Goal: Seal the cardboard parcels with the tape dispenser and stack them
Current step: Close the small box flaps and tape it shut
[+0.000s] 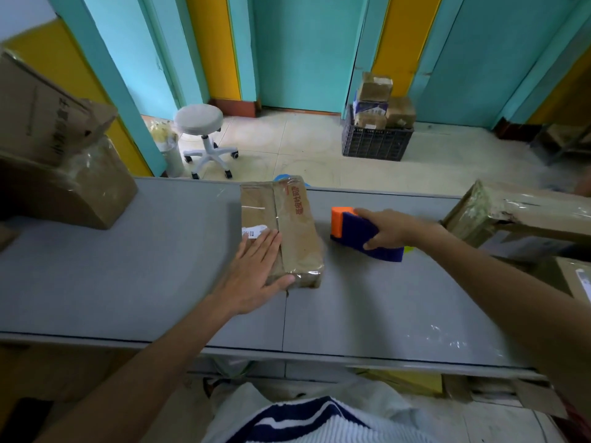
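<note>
A flat brown cardboard parcel (289,219) with red printing and glossy tape along its right half lies in the middle of the grey table (128,266). My left hand (256,270) rests flat on its near left corner, fingers spread. My right hand (388,230) grips the blue tape dispenser (355,228) with an orange front, which sits on the table just right of the parcel, apart from it.
Taped cardboard boxes (64,161) are piled at the table's left end, and a large worn box (518,215) sits at the right end. Beyond the table on the floor stand a white stool (201,135) and a dark crate (375,140) holding parcels.
</note>
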The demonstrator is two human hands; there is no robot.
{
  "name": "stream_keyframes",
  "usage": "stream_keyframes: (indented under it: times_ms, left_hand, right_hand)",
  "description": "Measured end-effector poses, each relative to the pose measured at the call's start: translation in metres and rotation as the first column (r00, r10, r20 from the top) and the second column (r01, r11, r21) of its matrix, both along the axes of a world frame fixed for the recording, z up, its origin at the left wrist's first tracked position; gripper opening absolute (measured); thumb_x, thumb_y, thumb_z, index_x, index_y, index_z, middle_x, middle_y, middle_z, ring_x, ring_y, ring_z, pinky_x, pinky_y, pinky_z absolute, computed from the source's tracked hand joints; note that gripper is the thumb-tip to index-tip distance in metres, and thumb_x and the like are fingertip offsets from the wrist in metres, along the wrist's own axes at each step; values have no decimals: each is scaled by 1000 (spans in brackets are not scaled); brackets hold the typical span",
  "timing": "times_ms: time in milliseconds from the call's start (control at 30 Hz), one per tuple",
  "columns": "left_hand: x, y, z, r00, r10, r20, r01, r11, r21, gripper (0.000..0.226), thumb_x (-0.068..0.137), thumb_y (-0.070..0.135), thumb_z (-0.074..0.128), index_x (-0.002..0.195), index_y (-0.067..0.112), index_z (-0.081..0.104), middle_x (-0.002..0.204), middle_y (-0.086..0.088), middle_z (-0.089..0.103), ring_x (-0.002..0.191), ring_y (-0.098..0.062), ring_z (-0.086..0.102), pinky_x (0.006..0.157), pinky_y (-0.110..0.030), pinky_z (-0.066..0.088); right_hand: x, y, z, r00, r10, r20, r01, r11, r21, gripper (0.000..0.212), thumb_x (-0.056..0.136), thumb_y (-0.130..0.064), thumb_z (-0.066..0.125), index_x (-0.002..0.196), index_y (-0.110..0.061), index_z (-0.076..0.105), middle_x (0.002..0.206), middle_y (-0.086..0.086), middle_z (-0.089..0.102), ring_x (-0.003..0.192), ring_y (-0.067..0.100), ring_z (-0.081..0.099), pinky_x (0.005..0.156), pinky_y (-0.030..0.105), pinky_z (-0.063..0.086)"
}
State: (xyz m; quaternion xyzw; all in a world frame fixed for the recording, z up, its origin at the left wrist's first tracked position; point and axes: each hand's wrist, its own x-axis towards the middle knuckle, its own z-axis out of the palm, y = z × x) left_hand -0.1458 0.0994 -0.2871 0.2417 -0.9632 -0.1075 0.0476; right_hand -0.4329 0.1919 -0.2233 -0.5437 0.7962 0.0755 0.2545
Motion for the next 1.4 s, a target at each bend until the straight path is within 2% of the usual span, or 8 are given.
stream_keyframes:
  times_ms: [167, 333, 500, 667, 767, 933, 1200, 1400]
  left_hand:
    - [4, -2, 10, 875, 232, -426, -52, 918, 393, 70, 83, 59, 37, 137, 15, 44, 148, 1, 26, 137, -9, 21, 115, -45, 19]
    - [19, -12, 0, 888, 199, -415, -155, 978, 137, 45, 87, 50, 39, 125, 29, 51, 141, -6, 44, 133, -23, 32, 101, -63, 28]
    - [36, -6, 4, 815, 317, -485, -259, 948, 183, 51, 84, 48, 42, 120, 17, 60, 100, -4, 51, 91, -14, 46, 77, -28, 38]
    - [53, -8, 8, 863, 331, -381, -237, 933, 272, 34, 89, 34, 59, 120, 22, 57, 59, 9, 47, 52, -11, 50, 50, -27, 41]
    - [54, -5, 3, 882, 301, -363, -188, 930, 315, 33, 89, 18, 61, 122, 21, 60, 64, 4, 56, 65, -15, 56, 54, -18, 42]
    - [55, -4, -14, 865, 182, -468, -104, 977, 188, 37, 84, 34, 60, 111, 10, 67, 85, -7, 71, 72, -3, 58, 68, -3, 43]
    - [38, -2, -23, 867, 6, -499, -219, 903, -370, 36, 100, 40, 28, 96, 11, 50, 63, -6, 62, 43, -22, 51, 48, -26, 37]
    - [36, 11, -29, 859, 181, -479, -311, 928, -206, 44, 91, 54, 37, 94, 11, 49, 72, -5, 65, 49, -22, 57, 53, -25, 41]
  right_hand:
    - [9, 42, -49, 990, -105, -92, 88, 980, -177, 85, 93, -38, 53, 150, -26, -9, 125, 20, 55, 107, 36, 57, 84, 37, 47]
    - [10, 38, -63, 973, -129, -193, 77, 963, -257, 68, 98, -46, 35, 150, -27, -4, 124, 19, 54, 108, 33, 56, 85, 38, 44]
    - [16, 41, -53, 891, -184, -416, 84, 966, -246, 72, 91, -64, 31, 150, -30, 9, 133, 18, 45, 123, 33, 40, 95, 44, 36]
    - [52, 34, -37, 964, -47, -263, -169, 654, -737, 57, 88, -47, 55, 134, -14, 50, 94, 14, 64, 85, 31, 60, 71, 41, 50]
    - [86, 23, -42, 942, 293, 164, -89, 690, -718, 45, 92, -34, 56, 130, -10, 55, 85, 0, 65, 72, 13, 56, 75, 26, 49]
    - [91, 12, -70, 880, 395, 264, -46, 624, -780, 54, 91, -44, 46, 120, -1, 62, 81, 6, 64, 80, 11, 55, 73, -2, 34]
    - [100, 9, -94, 911, 261, -318, -389, 293, -873, 46, 99, -45, 33, 118, -13, 60, 71, 7, 62, 55, 22, 58, 45, 27, 41]
    - [100, 14, -98, 926, 301, -228, -329, 345, -879, 53, 95, -53, 36, 125, -12, 53, 79, 9, 60, 67, 20, 55, 52, 30, 45]
